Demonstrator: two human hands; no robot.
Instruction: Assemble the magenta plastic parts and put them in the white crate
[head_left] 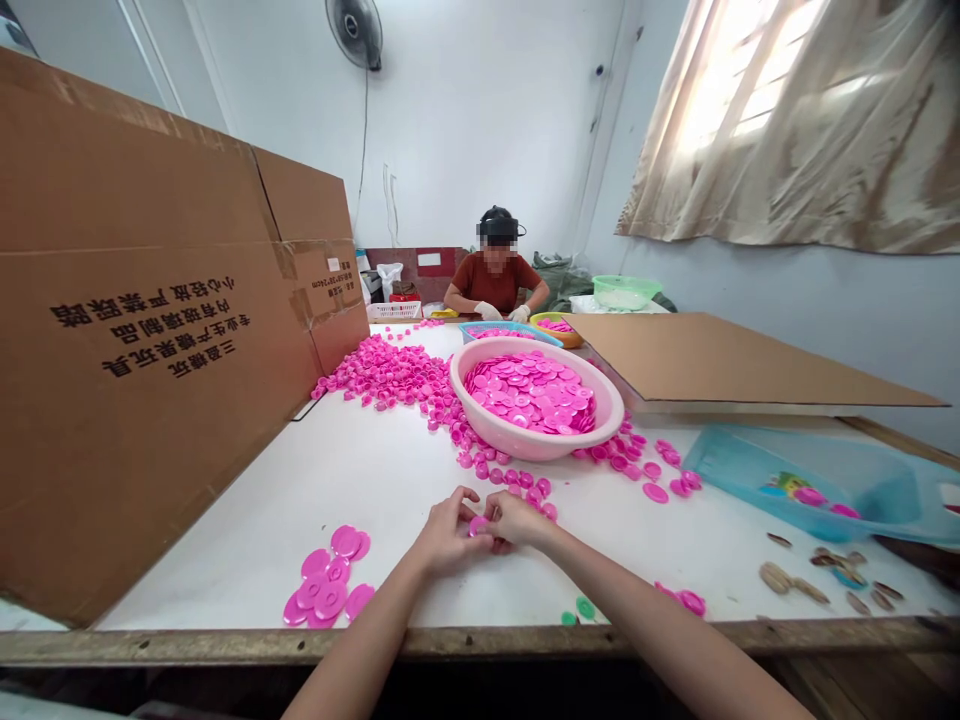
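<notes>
Both hands meet low over the white table. My left hand (450,530) curls its fingers round a small pink plastic piece (478,525). On the same piece, from the other side, press the bent fingers of my right hand (516,520); its exact shape is partly hidden by them. Just beyond the hands lie several small round pink cups (525,480). A pale pink basin (536,445) behind them is heaped with flat pink discs (525,392). More pink discs (330,598) lie in a loose pile left of my forearms.
A tall cardboard box (180,330) walls off the left side. Small pink cups (390,370) spread beside it. At right are a cardboard sheet (735,360), a blue bin (780,490) and peanut shells (776,577). Across the table sits a gloved person (501,285) near a blue basket (510,328).
</notes>
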